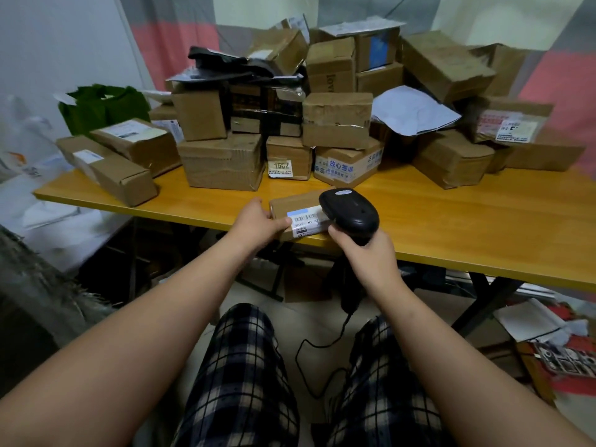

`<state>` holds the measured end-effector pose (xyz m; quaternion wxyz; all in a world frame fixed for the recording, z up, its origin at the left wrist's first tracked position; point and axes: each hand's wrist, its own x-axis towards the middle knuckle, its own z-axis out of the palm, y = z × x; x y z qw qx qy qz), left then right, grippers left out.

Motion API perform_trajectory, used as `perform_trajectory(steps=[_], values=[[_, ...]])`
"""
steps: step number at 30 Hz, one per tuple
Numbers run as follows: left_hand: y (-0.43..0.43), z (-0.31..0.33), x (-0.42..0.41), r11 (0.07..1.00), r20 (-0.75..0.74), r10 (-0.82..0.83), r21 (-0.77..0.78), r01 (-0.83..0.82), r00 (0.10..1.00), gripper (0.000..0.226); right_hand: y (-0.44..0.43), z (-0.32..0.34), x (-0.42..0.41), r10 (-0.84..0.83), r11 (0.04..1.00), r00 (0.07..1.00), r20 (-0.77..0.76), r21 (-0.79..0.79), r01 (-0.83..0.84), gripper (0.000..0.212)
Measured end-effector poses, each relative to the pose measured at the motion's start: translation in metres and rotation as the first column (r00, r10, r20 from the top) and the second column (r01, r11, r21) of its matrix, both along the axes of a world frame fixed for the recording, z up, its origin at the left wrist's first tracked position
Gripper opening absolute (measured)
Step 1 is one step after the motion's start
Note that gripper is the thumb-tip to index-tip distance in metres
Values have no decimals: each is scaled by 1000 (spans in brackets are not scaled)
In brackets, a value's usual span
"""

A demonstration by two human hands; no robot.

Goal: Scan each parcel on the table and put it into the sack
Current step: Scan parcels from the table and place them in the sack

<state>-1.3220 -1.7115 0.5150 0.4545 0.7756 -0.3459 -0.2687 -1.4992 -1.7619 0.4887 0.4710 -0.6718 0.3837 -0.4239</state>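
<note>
A small brown cardboard parcel (295, 203) with a white barcode label lies at the front edge of the yellow table (451, 214). My left hand (261, 221) grips its left end, thumb on the label. My right hand (367, 253) holds a black barcode scanner (350, 211) by its handle, with the scanner head right over the parcel's label. The scanner's black cable hangs down to the floor between my knees. The right part of the parcel is hidden under the scanner.
Several cardboard parcels (222, 159) are piled across the back of the table. A green bag (103, 106) sits at the far left. White sacks (29, 175) lie left of the table. Papers and clutter (548, 343) cover the floor at the right.
</note>
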Motion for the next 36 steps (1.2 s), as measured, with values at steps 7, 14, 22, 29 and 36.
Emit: perform_trajectory(steps=[7,14,22,29,36], values=[[9,2,8,985,-279,-63,-173,14,958,29,-2,-3,-5,37,998,999,38,40,-38,39],[5,6,26,951,31,41,-307,-29,999,37,3,-3,-13,9,998,999,-51,-54,-12,16],[1,8,30,938,74,33,-347,-5,997,33,11,2,-10,25,995,986,-166,-96,-41,17],[2,10,28,934,70,29,-357,-2,997,33,13,2,-12,20,992,984,-179,-116,-41,16],[3,9,28,928,48,35,-373,-14,998,34,15,2,-12,43,993,988,-149,-106,-59,12]])
